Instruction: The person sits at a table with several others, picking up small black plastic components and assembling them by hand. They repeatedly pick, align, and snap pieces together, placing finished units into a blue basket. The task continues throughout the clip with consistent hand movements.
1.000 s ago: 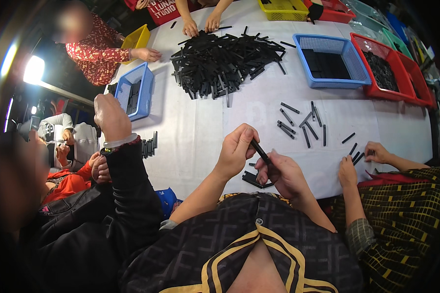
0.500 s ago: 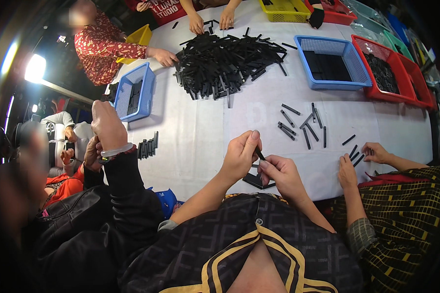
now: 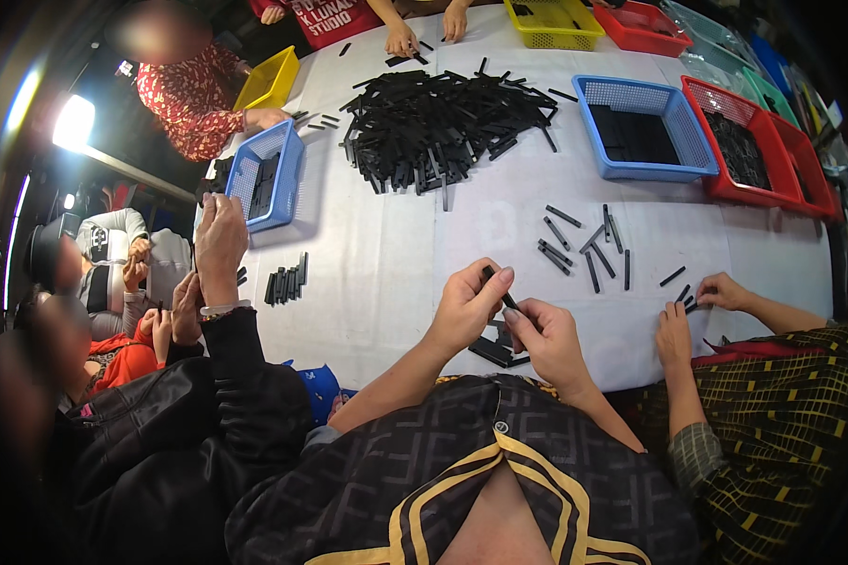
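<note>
Head view: 1 black strip [image 3: 510,301] slants (far-left to near-right), left hand [image 3: 465,306] clamped on its far end, right hand [image 3: 550,344] on its near.

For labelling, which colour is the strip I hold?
The strip is black, seen in the head view.

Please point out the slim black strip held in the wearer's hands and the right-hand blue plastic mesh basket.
Slim black strip [image 3: 510,301], head view: exposed middle section.
Right-hand blue plastic mesh basket [image 3: 655,172], head view: near wall.
</note>
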Available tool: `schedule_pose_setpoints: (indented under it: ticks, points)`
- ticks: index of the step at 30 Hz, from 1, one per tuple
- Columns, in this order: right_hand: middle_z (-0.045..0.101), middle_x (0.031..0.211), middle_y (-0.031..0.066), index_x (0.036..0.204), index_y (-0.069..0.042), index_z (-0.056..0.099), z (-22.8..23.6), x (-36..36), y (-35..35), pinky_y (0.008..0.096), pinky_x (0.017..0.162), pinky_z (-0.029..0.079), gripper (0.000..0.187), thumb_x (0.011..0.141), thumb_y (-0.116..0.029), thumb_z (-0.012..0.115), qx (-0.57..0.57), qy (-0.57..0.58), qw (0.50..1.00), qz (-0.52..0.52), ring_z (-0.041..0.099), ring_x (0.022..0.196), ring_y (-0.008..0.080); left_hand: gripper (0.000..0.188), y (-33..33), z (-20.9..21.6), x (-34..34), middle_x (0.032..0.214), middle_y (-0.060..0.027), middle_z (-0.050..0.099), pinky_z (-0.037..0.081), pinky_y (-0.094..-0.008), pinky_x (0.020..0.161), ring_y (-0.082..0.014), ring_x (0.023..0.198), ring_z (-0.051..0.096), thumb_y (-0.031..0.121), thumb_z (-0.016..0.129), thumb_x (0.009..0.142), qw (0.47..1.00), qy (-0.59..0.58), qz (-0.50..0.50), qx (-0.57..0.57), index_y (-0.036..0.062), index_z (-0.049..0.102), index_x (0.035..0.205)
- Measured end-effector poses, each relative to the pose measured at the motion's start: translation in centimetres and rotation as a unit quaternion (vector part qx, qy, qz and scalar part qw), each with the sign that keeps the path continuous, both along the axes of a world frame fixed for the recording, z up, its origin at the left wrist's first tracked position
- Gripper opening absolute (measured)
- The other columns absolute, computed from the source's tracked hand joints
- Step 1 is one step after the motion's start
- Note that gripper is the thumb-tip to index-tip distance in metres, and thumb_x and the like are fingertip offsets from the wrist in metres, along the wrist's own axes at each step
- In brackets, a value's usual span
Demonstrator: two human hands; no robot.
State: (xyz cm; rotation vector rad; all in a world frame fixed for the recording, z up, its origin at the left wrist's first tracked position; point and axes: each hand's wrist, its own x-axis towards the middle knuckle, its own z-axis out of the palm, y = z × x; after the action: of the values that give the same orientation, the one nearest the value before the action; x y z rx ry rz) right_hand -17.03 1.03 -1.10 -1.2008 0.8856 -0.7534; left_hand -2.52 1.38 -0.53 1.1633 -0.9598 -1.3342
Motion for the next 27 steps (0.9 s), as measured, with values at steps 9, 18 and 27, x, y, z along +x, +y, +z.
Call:
schedule_pose_setpoints:
  ticks: [9,18,27]
  points:
    - [0.047,0.051,0.0062,0.081,0.003,0.059,-0.8,0.0,0.0,0.0273,0.044,0.03,0.019,0.083,-0.016,0.057,-0.121,0.104,0.987,0.006,0.037,0.046,0.0093,0.029,-0.2,-0.9,1.3,0.051,0.0045,0.038,0.022,-0.019,0.039,-0.0023,0.043,0.031,0.024,0.048,0.092,0.999,0.025,0.028,0.037,0.0054,0.051,0.071]
    - [0.053,0.065,0.0121,0.076,-0.001,0.057,-6.9,1.8,-2.9,0.0365,0.057,0.038,0.012,0.079,-0.013,0.056,-0.342,0.269,0.9,-0.017,0.052,0.064,0.0287,0.036,-1.0,-8.3,4.1,0.053,-0.0005,0.045,0.033,-0.0238,0.044,-0.007,0.047,0.04,0.034,0.047,0.092,0.984,-0.135,0.083,0.076,0.003,0.053,0.073]
    - [0.051,0.094,0.0055,0.089,-0.01,0.064,-14.7,1.2,-7.6,0.0395,0.079,0.035,0.018,0.073,-0.016,0.063,-0.49,0.417,0.748,-0.159,0.045,0.092,0.0237,0.028,0.9,-15.5,7.2,0.06,-0.012,0.058,0.042,-0.0382,0.052,-0.0295,0.055,0.056,0.031,0.053,0.086,0.857,-0.484,0.173,0.037,0.0055,0.057,0.077]
